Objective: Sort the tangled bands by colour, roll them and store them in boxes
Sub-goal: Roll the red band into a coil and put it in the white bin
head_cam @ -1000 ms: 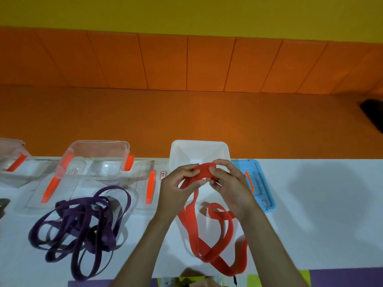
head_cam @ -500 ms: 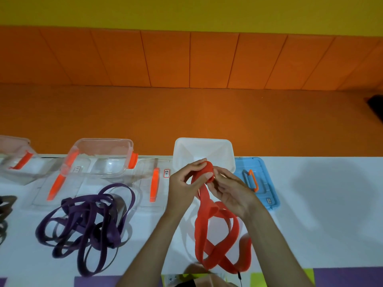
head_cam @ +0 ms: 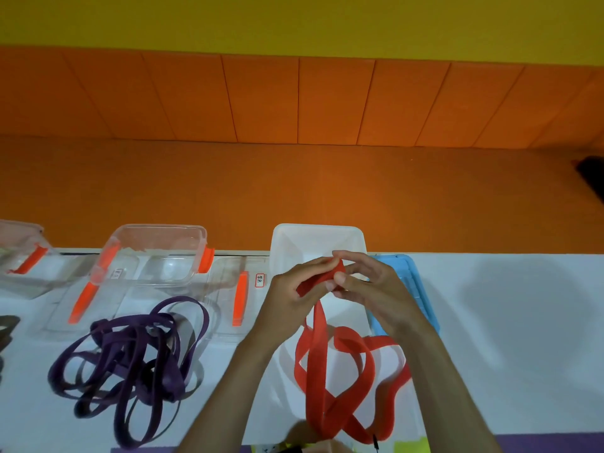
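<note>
Red band (head_cam: 316,354) has its top end held up in front of the white box (head_cam: 294,238). Your left grip (head_cam: 287,302) and right grip (head_cam: 376,289) both pinch that folded end, fingers curled round it. The rest hangs down and loops on the white table (head_cam: 506,322) near you. Tangled purple bands (head_cam: 130,354) lie to the left, in front of a clear box (head_cam: 157,237), and a blue lid (head_cam: 421,289) sits just beside your right wrist

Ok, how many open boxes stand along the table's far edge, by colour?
Clear, orange clips: 2, the clear box and the cut-off box at the left edge.
White: 1, the white box.
Total: 3.
</note>
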Tool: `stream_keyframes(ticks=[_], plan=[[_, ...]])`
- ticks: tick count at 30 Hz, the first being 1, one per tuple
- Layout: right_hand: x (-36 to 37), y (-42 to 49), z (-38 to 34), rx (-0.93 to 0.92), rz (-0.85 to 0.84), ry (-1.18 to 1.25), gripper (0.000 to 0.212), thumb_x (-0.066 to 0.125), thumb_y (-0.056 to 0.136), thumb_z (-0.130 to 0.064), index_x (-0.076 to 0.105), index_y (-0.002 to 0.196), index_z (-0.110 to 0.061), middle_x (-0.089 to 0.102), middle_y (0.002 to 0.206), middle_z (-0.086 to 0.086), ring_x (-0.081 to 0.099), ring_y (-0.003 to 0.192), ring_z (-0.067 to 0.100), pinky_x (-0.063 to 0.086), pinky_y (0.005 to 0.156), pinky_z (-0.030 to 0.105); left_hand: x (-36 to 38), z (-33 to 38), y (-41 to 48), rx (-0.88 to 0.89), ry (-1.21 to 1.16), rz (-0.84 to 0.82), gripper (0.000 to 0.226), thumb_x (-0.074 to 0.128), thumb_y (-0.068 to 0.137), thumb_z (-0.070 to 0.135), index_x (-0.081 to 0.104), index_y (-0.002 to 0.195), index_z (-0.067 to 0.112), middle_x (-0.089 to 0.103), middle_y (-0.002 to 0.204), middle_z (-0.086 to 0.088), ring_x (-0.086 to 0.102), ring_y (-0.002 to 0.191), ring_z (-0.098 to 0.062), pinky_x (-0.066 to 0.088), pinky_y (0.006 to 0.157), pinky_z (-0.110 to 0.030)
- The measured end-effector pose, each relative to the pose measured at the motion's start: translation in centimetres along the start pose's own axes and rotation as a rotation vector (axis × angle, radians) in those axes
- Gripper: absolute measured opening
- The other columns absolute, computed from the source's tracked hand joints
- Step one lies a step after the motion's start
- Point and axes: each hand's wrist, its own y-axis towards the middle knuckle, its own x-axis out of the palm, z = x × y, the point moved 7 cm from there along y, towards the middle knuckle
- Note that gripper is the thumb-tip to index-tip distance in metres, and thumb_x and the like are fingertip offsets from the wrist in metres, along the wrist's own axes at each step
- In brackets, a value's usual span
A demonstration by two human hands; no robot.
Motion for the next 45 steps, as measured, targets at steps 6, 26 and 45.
stream_keyframes(ticks=[6, 26, 45], plan=[[0.2, 0.0, -0.4, -0.080, 0.044, 0.062, 0.038, 0.085, 0.085, -0.018, 0.077, 0.123, -0.015, 0.077, 0.114, 0.010, 0.077, 0.108, 0.029, 0.063, 0.085, 0.029, -0.5, 0.0, -0.2, 0.011, -0.130, 0.160, 0.031, 0.082, 0.092, 0.021, 0.065, 0.109, 0.040, 0.072, 0.133, 0.012, 0.066, 0.129, -0.012, 0.056, 0.104, -0.028], [0.3, -0.7, -1.1, -0.177, 0.063, -0.128, 0.036, 0.086, 0.085, -0.039, 0.077, 0.120, -0.031, 0.078, 0.117, -0.002, 0.073, 0.115, 0.020, 0.063, 0.087, 0.027, -0.8, 2.1, -0.4, 0.088, -0.016, 0.173, 0.030, 0.072, 0.099, 0.013, 0.073, 0.121, 0.033, 0.072, 0.126, 0.019, 0.062, 0.127, -0.002, 0.049, 0.101, -0.013], [1.2, -1.8, -2.1, -0.113, 0.038, -0.002, 0.045, 0.088, 0.084, -0.032, 0.073, 0.126, -0.028, 0.077, 0.112, 0.009, 0.077, 0.106, 0.031, 0.065, 0.087, 0.037, -0.5, 1.5, -1.2, 0.052, 0.065, 0.100, 0.028, 0.071, 0.095, 0.038, 0.063, 0.120, 0.048, 0.069, 0.125, 0.027, 0.064, 0.124, -0.002, 0.054, 0.106, -0.026]])
